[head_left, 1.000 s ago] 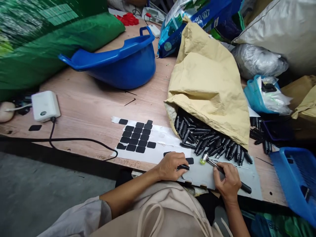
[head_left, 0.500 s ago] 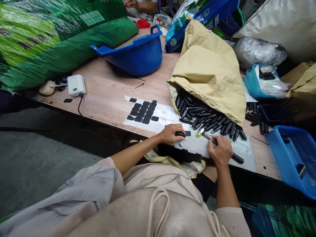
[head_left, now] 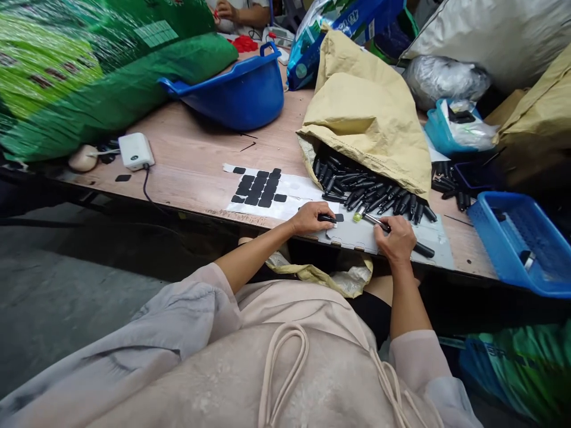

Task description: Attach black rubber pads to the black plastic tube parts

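My left hand rests at the table's front edge, its fingers closed round a small black plastic part. My right hand grips a small hammer with a metal shaft, a yellow-green tip and a black handle end sticking out behind the palm. The hammer's head lies low over the grey board, just right of the left hand. Behind both hands, a heap of black plastic parts spills from a tan paper sack. Black rounded patches sit in rows on a white sheet left of my left hand.
A blue basin stands at the back left, beside a large green bag. A white adapter with a cord lies left. To the right is a blue basket. Another person's hand shows at the far side.
The camera view has shifted, so the table sits higher in the picture. Both hands keep nearly the same pose, with the hammer and black part still in them.
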Motion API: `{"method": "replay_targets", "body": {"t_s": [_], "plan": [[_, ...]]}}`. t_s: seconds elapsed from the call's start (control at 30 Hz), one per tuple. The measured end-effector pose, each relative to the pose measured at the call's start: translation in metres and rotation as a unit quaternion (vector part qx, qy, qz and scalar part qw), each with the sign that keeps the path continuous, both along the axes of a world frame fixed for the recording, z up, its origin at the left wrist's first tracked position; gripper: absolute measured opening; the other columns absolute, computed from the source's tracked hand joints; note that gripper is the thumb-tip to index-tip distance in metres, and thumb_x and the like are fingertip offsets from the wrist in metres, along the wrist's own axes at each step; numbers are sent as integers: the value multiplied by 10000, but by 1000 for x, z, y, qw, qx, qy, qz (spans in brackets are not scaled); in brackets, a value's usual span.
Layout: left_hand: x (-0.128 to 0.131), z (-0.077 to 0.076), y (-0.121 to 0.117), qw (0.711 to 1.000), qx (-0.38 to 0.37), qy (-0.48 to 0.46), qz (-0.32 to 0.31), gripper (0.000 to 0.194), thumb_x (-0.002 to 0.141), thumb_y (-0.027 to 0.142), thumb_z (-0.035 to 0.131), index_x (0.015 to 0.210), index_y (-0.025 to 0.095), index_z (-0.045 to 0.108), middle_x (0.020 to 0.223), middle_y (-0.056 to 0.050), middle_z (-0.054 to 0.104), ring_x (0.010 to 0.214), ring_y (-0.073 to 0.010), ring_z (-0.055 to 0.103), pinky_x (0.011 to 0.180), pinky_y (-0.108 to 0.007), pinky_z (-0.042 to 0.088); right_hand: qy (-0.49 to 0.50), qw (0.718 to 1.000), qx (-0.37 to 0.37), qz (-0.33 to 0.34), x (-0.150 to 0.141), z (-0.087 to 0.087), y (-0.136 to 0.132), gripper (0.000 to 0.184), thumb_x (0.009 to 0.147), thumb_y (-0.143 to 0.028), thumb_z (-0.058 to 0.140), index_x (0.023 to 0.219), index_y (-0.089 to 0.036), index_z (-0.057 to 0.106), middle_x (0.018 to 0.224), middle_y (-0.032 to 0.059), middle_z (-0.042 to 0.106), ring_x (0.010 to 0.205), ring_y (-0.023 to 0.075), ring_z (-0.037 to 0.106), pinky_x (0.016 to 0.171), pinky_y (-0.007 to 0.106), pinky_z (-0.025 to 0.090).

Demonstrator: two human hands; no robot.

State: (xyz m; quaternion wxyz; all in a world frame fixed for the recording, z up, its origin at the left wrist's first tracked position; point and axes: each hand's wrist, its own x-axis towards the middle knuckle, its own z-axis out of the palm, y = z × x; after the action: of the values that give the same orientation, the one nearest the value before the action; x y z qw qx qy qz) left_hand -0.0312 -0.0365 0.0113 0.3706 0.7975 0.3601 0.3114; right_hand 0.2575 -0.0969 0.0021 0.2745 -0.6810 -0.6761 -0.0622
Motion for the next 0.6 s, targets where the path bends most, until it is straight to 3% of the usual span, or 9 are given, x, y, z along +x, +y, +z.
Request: {"method": "replay_targets", "body": {"t_s": [0.23, 0.3, 0.4, 0.43, 0.5, 0.53, 0.6], "plan": [[5, 5, 1, 994, 23, -97, 34, 217, 876, 368, 679, 930, 161, 719, 896, -52, 718, 835, -172, 633, 800, -290, 489, -1, 995, 96, 33, 7, 4, 6, 248, 832, -351, 602, 969, -212, 754, 938, 81, 680, 891, 243, 589, 879, 389, 473], [0, 10, -17, 987, 51, -139, 62, 223, 922, 377, 621, 977, 168, 676, 934, -57, 703, 856, -170, 626, 813, -293, 495, -6, 990, 141, 26, 7, 6, -1, 272, 841, -359, 602, 1008, -203, 751, 961, 91, 680, 911, 253, 609, 909, 422, 480], [-23, 13, -70, 987, 65, -131, 65, 181, 932, 364, 604, 954, 186, 636, 900, -45, 675, 807, -159, 600, 781, -289, 494, 6, 987, 159, 17, -5, 1, -34, 272, 854, -330, 619, 1064, -202, 735, 985, 99, 686, 948, 263, 636, 946, 458, 497], [-35, 12, -92, 990, 46, -107, 75, 170, 900, 362, 648, 915, 195, 630, 854, -30, 663, 767, -153, 587, 759, -284, 489, 27, 989, 144, 26, -12, -4, -52, 271, 862, -315, 621, 1085, -205, 728, 989, 100, 688, 961, 260, 643, 950, 454, 509], [-63, 4, -137, 986, -47, -52, 154, 206, 805, 350, 749, 815, 203, 605, 741, 9, 620, 653, -129, 542, 659, -256, 456, 88, 992, 91, 18, -27, -19, -90, 314, 879, -319, 625, 1163, -211, 706, 1009, 104, 684, 972, 250, 649, 939, 430, 535], [-77, -1, -157, 969, -118, -33, 214, 235, 759, 346, 781, 791, 206, 594, 678, 29, 590, 601, -118, 517, 606, -242, 428, 124, 990, 60, -13, -34, -29, -109, 382, 877, -347, 639, 1230, -207, 684, 1060, 116, 679, 1002, 256, 648, 919, 421, 547], [-102, -10, -186, 889, -266, -71, 367, 351, 658, 371, 838, 818, 210, 570, 630, 55, 560, 536, -99, 486, 521, -212, 375, 220, 969, -13, -111, -44, -47, -137, 671, 826, -457, 709, 1416, -169, 573, 1233, 167, 633, 1079, 279, 636, 850, 398, 576]]}}
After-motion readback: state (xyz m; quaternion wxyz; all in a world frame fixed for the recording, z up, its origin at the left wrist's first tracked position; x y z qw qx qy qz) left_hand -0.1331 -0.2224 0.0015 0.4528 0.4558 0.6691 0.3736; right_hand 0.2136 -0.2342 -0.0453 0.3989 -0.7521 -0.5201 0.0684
